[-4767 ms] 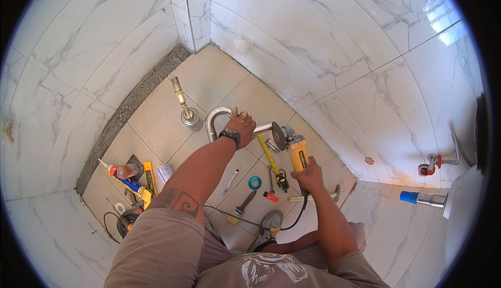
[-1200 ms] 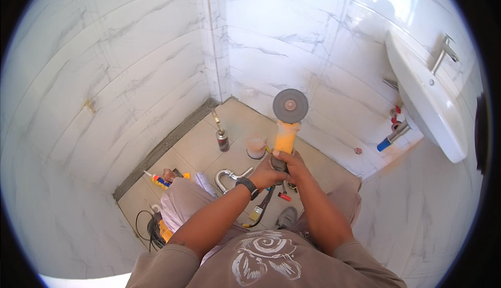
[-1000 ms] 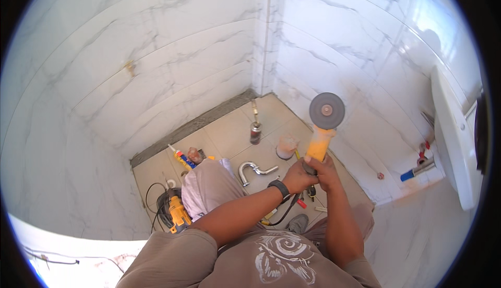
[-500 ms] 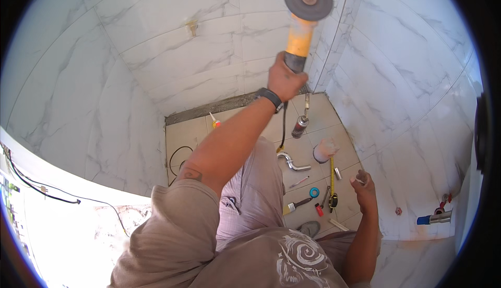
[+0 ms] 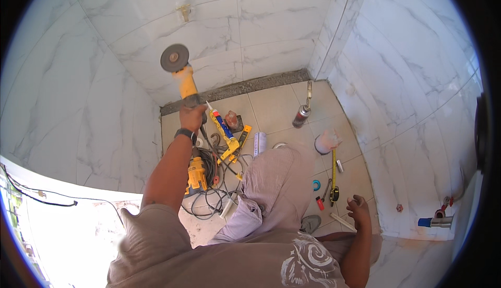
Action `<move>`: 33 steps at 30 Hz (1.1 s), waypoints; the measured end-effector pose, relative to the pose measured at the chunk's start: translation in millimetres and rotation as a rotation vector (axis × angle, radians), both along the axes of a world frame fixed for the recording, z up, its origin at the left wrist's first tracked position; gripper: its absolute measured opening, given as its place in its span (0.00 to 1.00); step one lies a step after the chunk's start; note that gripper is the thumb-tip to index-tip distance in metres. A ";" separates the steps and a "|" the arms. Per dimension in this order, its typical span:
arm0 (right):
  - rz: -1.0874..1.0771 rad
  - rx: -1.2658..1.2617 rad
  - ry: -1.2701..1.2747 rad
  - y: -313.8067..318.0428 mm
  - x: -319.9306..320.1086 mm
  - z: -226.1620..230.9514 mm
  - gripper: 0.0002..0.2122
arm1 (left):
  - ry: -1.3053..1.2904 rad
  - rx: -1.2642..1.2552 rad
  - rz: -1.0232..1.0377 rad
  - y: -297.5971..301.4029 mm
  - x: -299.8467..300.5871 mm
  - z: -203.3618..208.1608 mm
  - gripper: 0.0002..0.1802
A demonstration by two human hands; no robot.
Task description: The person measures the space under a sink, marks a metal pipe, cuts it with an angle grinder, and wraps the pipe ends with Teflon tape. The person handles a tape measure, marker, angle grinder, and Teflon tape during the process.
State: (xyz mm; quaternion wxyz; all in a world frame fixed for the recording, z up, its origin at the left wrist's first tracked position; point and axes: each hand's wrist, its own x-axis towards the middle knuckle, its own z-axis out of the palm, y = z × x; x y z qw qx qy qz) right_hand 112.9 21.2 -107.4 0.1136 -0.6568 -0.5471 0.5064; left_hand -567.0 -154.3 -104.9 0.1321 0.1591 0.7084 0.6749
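Observation:
My left hand (image 5: 192,117) is wrapped around the black rear grip of a yellow angle grinder (image 5: 186,82). Its dark disc points toward the back wall, at the left of the floor. Below and beside that hand lie a caulking gun (image 5: 230,141) with a blue tube, a small yellow spirit level (image 5: 243,137) and a yellow power tool (image 5: 197,176) among coiled cables. At the right, my right hand (image 5: 359,211) hangs in the air with loosely bent fingers apart, and I see nothing in it. It is nearest to a tape measure (image 5: 334,194).
A torch canister (image 5: 301,116) stands near the back corner. A pipe stub (image 5: 326,141) rises from the tiles. A blue tape roll (image 5: 316,184) and red-handled tool (image 5: 319,203) lie by my foot. Marbled walls (image 5: 284,22) surround me; a blue-ended pipe fitting (image 5: 436,221) juts out right.
My left hand has swung the angle grinder left and lower, from near the right corner. The caulking gun and cables now show. My right hand has dropped slightly and its fingers have loosened.

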 end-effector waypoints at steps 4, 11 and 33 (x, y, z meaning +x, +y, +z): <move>-0.008 -0.062 -0.045 -4.1 5.0 -11.8 0.36 | -0.203 -0.234 0.147 -53.3 19.0 -90.0 0.22; 0.014 -0.104 -0.153 1.0 1.7 -17.6 0.34 | -0.320 -0.557 0.111 -63.4 30.7 -201.1 0.31; 0.417 -0.089 -0.615 20.2 -55.4 -44.1 0.34 | -0.436 -0.761 0.356 35.3 -58.7 -312.1 0.53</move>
